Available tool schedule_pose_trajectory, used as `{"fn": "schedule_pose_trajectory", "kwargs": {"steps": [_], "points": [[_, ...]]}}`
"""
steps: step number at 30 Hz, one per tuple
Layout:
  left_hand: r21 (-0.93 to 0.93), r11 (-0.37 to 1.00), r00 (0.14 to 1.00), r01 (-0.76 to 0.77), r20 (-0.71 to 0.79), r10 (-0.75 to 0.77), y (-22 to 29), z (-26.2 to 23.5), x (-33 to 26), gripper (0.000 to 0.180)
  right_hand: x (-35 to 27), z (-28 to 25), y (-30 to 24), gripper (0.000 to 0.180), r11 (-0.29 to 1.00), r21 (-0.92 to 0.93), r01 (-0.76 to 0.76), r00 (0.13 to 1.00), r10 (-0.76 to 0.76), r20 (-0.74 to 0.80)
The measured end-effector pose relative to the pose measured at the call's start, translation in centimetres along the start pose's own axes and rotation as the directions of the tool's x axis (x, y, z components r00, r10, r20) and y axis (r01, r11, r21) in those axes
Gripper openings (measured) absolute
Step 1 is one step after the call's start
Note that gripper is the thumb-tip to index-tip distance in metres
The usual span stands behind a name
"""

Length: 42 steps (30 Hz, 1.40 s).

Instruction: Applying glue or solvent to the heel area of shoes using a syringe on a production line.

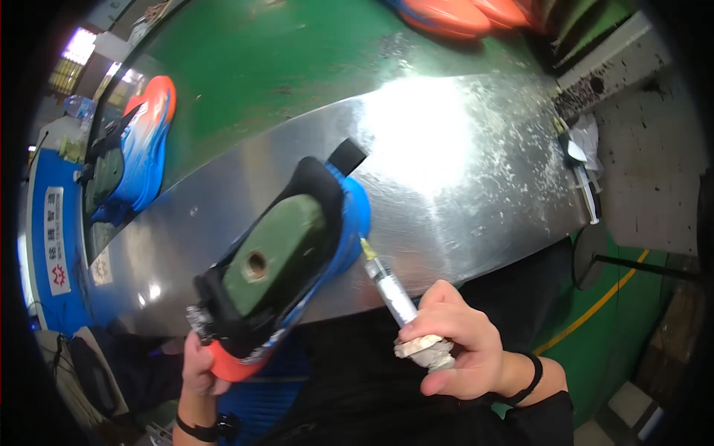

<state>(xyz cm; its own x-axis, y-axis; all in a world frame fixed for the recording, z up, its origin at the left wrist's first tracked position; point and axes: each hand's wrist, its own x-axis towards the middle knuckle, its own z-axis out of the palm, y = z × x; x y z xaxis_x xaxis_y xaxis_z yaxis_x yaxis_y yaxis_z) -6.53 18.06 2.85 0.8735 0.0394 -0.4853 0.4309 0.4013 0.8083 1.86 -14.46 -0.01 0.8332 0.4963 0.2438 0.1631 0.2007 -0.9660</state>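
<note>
A blue and orange shoe (355, 217) lies tilted over the near part of the metal sheet. Inside its black upper sits a green shoe last (294, 227) with a round hole. My left hand (199, 366) is closed on the orange toe end, its fingers partly hidden beneath. In my right hand (470, 343) is a syringe (388, 286), gripped around its rear end, where a whitish crumpled wrap (430, 351) shows. The yellow tip of the syringe points at the side of the blue sole; whether it touches I cannot tell.
The shiny metal sheet (245, 167) covers part of a green tabletop (297, 67). Another blue and orange shoe (152, 141) stands at the left, and orange shoes (446, 16) are at the far edge. A second syringe (584, 186) lies at the right edge beside a white crumpled sheet (587, 141).
</note>
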Motion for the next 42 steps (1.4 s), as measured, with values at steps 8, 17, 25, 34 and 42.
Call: {"fn": "schedule_pose_trajectory", "kwargs": {"steps": [8, 17, 25, 34, 42], "points": [[-0.231, 0.941, 0.962, 0.247, 0.174, -0.209, -3.9, 1.4, -0.5, 0.086, -0.8, 1.3, -2.6, 0.055, 0.987, 0.034, -0.160, 0.980, 0.163, -0.118], [-0.410, 0.806, 0.862, 0.428, 0.452, -0.228, -4.5, 4.0, 0.0, 0.078, 0.8, 1.1, -5.4, 0.052, 0.992, -0.023, -0.121, 0.978, 0.123, 0.166], [-0.459, 0.680, 0.757, 0.572, 0.613, -0.224, -6.7, 5.1, 1.4, 0.073, -1.4, -0.3, -9.4, 0.045, 0.976, -0.070, -0.207, 0.948, 0.217, 0.231], [-0.341, 0.699, 0.659, 0.629, 0.711, -0.246, -8.7, 9.3, 3.6, 0.050, -4.5, -2.3, -13.4, 0.049, 0.969, -0.191, -0.156, 0.956, 0.196, 0.216], [-0.268, 0.767, 0.577, 0.584, 0.801, -0.160, -8.9, 13.3, 6.4, 0.036, -7.1, -3.4, -14.2, 0.046, 0.959, -0.274, -0.069, 0.988, 0.103, 0.112]]}}
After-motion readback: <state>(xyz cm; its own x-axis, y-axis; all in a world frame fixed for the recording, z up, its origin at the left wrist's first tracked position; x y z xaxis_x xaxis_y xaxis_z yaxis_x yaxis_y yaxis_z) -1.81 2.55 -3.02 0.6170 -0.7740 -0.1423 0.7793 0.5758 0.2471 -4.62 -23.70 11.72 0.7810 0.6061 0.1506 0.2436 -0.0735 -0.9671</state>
